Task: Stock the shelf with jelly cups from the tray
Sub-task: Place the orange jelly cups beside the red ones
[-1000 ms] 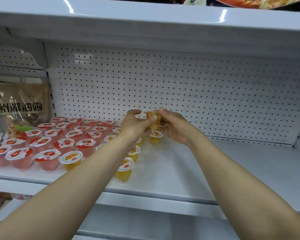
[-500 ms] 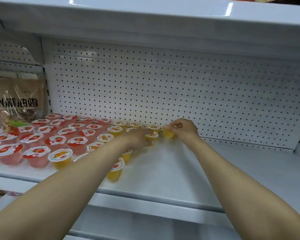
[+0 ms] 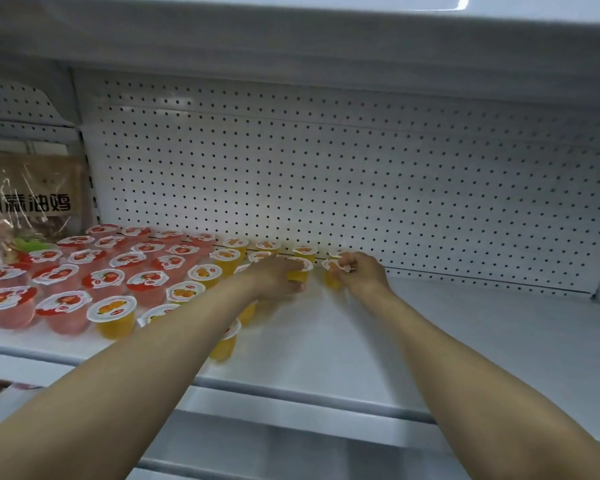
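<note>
Reaching from the lower edge of the view, two bare forearms stretch over a white shelf point(image 3: 430, 341) backed by a white pegboard point(image 3: 326, 188). Another shelf overhangs from above. Both hands meet near the back of the shelf, close under the pegboard.

Left of both hands, jelly cups stand upright in rows: red cups point(image 3: 63, 306) furthest left, then orange cups point(image 3: 113, 315) running in toward the left forearm, which crosses over some of them. More orange cups line the back wall just behind the hands. Beyond the red cups, at the far left, stands a brown packet point(image 3: 32, 202) printed with dark characters.

The left hand point(image 3: 274, 280) lies palm down with its fingers curled around an orange cup point(image 3: 300, 270), a closed grip on the cup's side; the cup stands on the shelf. Just to the right, apart from it by a narrow gap, the right hand point(image 3: 362, 275) pinches a second orange cup point(image 3: 333, 280) by the rim of its lid, fingertips bunched together; that cup also stands on the shelf. The shelf to the right of this grip is bare white.
</note>
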### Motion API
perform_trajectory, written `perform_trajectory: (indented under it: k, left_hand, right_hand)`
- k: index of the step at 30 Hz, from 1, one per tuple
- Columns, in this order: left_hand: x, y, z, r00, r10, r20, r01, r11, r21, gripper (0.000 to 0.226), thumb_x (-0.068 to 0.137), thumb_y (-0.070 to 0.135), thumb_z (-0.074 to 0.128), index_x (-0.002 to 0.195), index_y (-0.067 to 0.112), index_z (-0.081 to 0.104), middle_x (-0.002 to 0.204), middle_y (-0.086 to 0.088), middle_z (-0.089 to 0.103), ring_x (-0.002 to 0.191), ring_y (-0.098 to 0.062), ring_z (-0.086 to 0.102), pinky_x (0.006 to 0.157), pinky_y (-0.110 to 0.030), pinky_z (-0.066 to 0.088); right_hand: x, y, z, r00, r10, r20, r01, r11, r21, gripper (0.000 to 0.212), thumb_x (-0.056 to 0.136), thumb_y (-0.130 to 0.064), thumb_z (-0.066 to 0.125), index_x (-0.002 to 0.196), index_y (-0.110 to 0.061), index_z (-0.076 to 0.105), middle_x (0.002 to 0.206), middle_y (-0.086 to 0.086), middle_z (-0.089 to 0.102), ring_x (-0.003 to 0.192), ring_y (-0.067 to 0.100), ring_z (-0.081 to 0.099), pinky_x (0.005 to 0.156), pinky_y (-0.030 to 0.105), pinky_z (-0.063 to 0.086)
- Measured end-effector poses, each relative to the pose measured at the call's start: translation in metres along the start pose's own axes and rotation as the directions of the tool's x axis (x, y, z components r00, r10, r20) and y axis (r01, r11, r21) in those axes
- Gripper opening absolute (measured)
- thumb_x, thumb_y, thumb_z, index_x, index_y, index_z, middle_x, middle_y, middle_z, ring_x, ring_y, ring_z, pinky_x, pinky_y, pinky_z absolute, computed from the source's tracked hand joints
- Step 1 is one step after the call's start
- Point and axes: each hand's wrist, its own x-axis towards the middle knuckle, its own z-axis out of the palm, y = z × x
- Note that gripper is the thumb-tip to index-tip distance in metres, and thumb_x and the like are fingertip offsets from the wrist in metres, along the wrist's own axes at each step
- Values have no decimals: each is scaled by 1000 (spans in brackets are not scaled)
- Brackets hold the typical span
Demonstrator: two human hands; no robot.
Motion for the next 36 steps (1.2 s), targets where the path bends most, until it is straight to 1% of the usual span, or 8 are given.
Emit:
perform_trajectory:
  k: [7, 10, 13, 15, 22, 27, 32, 36]
  left_hand:
    - [-1, 2, -4, 998, -11, -62, 5, 995, -104, 60, 94, 40, 61, 148, 27, 41, 157, 1, 34, 144, -22, 31, 113, -32, 28]
    - [-7, -2, -24, 974, -45, -223, 3, 982, -188, 64, 87, 30, 72, 145, 24, 46, 152, 0, 42, 137, -23, 41, 107, -31, 35]
    - [-21, -17, -56, 906, -115, -408, 11, 969, -247, 68, 82, 26, 77, 143, 23, 48, 147, -2, 48, 125, -24, 53, 94, -27, 42]
    - [-33, -34, -73, 864, -172, -474, 62, 969, -238, 69, 81, 32, 78, 142, 23, 47, 143, -5, 52, 114, -27, 59, 85, -26, 44]
    - [-93, -117, -110, 684, -349, -640, 272, 937, -220, 63, 84, 43, 72, 137, 17, 52, 137, -11, 55, 121, -32, 55, 97, -36, 45]
    - [-160, -188, -125, 548, -419, -724, 437, 882, -180, 60, 71, 55, 69, 121, 22, 63, 115, -14, 65, 105, -35, 61, 86, -39, 53]
    - [-231, -250, -138, 475, -497, -726, 520, 824, -224, 56, 80, 44, 72, 124, 13, 61, 124, -17, 61, 117, -35, 54, 95, -42, 47]
    - [-291, -298, -147, 431, -559, -708, 584, 771, -253, 60, 80, 43, 74, 131, 15, 57, 132, -17, 53, 117, -35, 53, 93, -41, 46]
  right_hand:
    - [-11, -27, -9, 1000, 10, 9, -7, 967, -255, 52, 88, -46, 68, 129, -16, 54, 127, 5, 63, 116, 25, 60, 93, 35, 50]
    - [-9, -57, -19, 996, -86, 28, 90, 935, -342, 55, 93, -44, 62, 137, -15, 48, 131, 8, 60, 118, 28, 58, 89, 34, 47]
    - [-9, -100, -17, 970, -223, 98, 244, 885, -396, 54, 94, -41, 60, 140, -17, 44, 132, 8, 59, 112, 28, 61, 83, 33, 46]
    - [-12, -131, -7, 938, -310, 155, 347, 843, -411, 56, 94, -40, 61, 142, -18, 43, 139, 7, 55, 121, 28, 56, 90, 35, 47]
    - [-32, -218, 52, 805, -493, 331, 590, 729, -347, 56, 97, -49, 53, 145, -19, 43, 146, 6, 50, 126, 26, 52, 96, 36, 46]
    - [-67, -282, 119, 698, -581, 418, 703, 668, -245, 56, 98, -50, 53, 143, -19, 46, 144, 7, 52, 128, 27, 51, 98, 37, 45]
    - [-120, -338, 192, 610, -616, 499, 761, 631, -151, 51, 95, -51, 56, 137, -22, 52, 131, 6, 60, 116, 27, 57, 84, 31, 47]
    - [-164, -379, 251, 552, -615, 563, 771, 634, -63, 46, 96, -46, 58, 131, -16, 55, 129, 10, 61, 113, 29, 58, 84, 33, 48]
